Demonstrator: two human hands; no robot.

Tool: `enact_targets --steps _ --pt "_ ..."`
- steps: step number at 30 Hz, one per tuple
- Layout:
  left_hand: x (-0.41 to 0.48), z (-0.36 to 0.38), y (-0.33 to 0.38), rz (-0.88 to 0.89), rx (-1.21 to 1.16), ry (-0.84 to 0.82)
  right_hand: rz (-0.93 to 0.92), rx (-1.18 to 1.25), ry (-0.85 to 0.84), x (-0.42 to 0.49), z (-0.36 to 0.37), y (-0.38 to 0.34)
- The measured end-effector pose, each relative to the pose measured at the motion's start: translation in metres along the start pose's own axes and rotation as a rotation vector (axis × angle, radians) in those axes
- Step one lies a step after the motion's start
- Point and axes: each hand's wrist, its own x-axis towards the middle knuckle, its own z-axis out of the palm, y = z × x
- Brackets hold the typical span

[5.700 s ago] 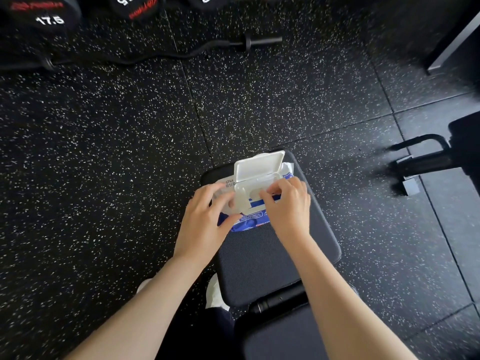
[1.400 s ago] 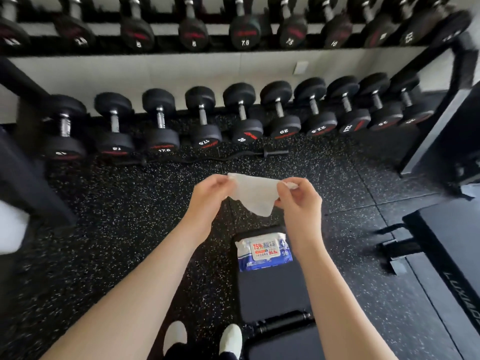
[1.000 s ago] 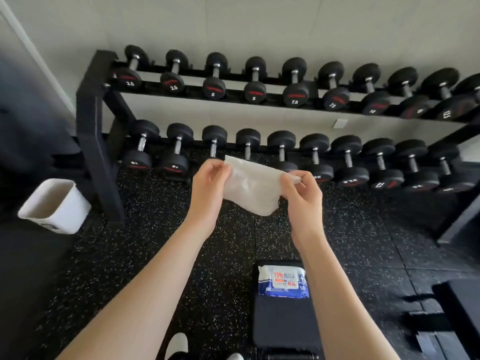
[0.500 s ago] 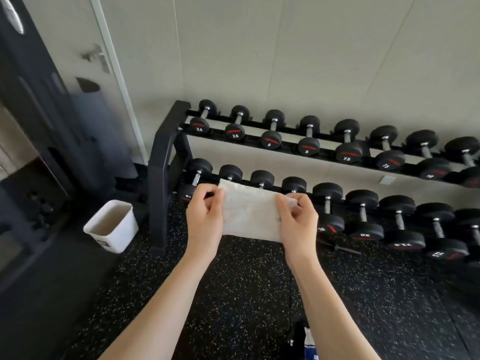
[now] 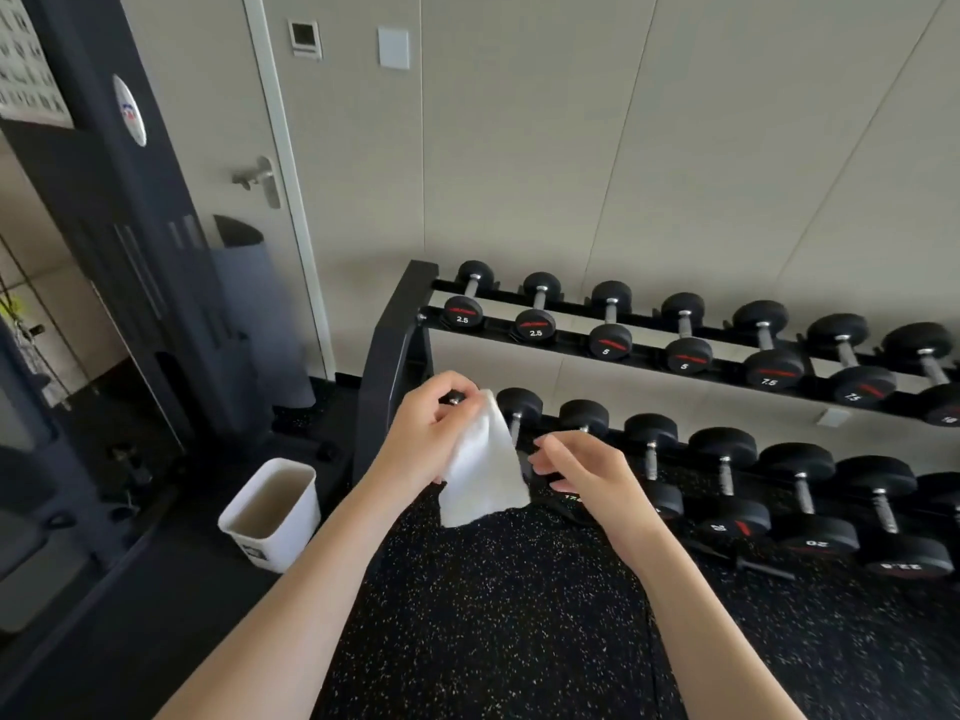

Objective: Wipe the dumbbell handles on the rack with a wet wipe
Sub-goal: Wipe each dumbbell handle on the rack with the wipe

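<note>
A black two-tier dumbbell rack [image 5: 394, 356] stood against the pale wall, and everything here is placed from it. In front of the left end of its lower tier, the left hand [image 5: 423, 444] held a white wet wipe [image 5: 480, 480]: thumb and curled fingers pinched the wipe's upper edge, and the sheet hung down loose, covering part of the first lower-tier dumbbell. The right hand [image 5: 582, 472] hovered before the same tier, just to the right of the wipe. Its fingers were loosely bent and gripped nothing; whether the fingertips grazed the wipe's edge could not be told.

Neither hand nor wipe rested on a handle. The chrome handle [image 5: 515, 427] of the second lower-tier dumbbell showed just right of the wipe's top corner.

On the rack's upper tier, dumbbells ran from a 2.5 dumbbell [image 5: 463, 314] at the left end to heavier ones toward the right. A white waste bin [image 5: 293, 517] sat on the floor left of the rack's near upright. Speckled black rubber flooring [image 5: 493, 626] spread in front of the rack. A door handle [image 5: 260, 180] showed up and to the left of the rack.
</note>
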Motion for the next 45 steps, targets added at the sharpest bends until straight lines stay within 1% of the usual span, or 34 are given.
enact_targets --steps 2,4,7,12,14,16,17,18,19,21,23,25,28,32,34,37,39,42,45 --pt "0.012 -0.007 -0.001 -0.009 0.015 -0.116 -0.038 -0.047 -0.118 0.01 0.011 -0.007" --pt "0.024 -0.014 -0.005 -0.02 0.033 -0.184 -0.051 -0.022 -0.225 0.023 0.023 -0.013" --pt "0.046 -0.022 -0.013 -0.036 0.044 -0.252 -0.046 0.016 -0.299 0.042 0.036 -0.016" --pt "0.086 -0.028 -0.032 -0.153 -0.04 -0.356 -0.017 0.101 -0.268 0.082 0.039 -0.006" --pt "0.105 -0.027 -0.038 -0.228 -0.118 -0.337 -0.015 0.162 -0.259 0.098 0.035 -0.002" --pt "0.124 -0.023 -0.05 -0.346 -0.3 -0.274 -0.009 0.248 -0.23 0.116 0.03 -0.001" --pt "0.133 -0.021 -0.058 -0.422 -0.44 -0.243 -0.007 0.293 -0.21 0.126 0.027 -0.001" --pt "0.142 -0.018 -0.068 -0.49 -0.582 -0.235 -0.006 0.334 -0.185 0.136 0.025 -0.001" --pt "0.149 -0.013 -0.078 -0.533 -0.69 -0.26 -0.005 0.37 -0.161 0.147 0.021 -0.002" --pt "0.162 0.001 -0.093 -0.558 -0.778 -0.321 -0.009 0.416 -0.119 0.171 0.014 -0.002" --pt "0.175 0.015 -0.097 -0.573 -0.799 -0.277 -0.014 0.423 -0.069 0.197 0.004 -0.003" --pt "0.192 0.027 -0.097 -0.491 -0.751 -0.176 -0.012 0.417 -0.01 0.221 -0.007 -0.002" --pt "0.22 0.034 -0.097 -0.369 -0.564 -0.012 -0.005 0.395 0.042 0.254 -0.021 0.003" --pt "0.251 0.045 -0.096 -0.265 -0.325 0.097 0.006 0.381 0.051 0.285 -0.031 0.008" --pt "0.264 0.046 -0.098 -0.21 -0.247 0.151 0.002 0.384 0.077 0.3 -0.031 0.008" --pt "0.285 0.044 -0.105 -0.186 -0.196 0.173 -0.016 0.339 0.154 0.323 -0.03 0.012" --pt "0.3 0.041 -0.111 -0.197 -0.187 0.164 -0.049 0.304 0.172 0.337 -0.029 0.015" --pt "0.323 0.035 -0.121 -0.222 -0.205 0.133 -0.096 0.237 0.129 0.358 -0.027 0.014" --pt "0.351 0.022 -0.133 -0.242 -0.201 0.04 -0.064 0.16 0.059 0.385 -0.023 0.01"
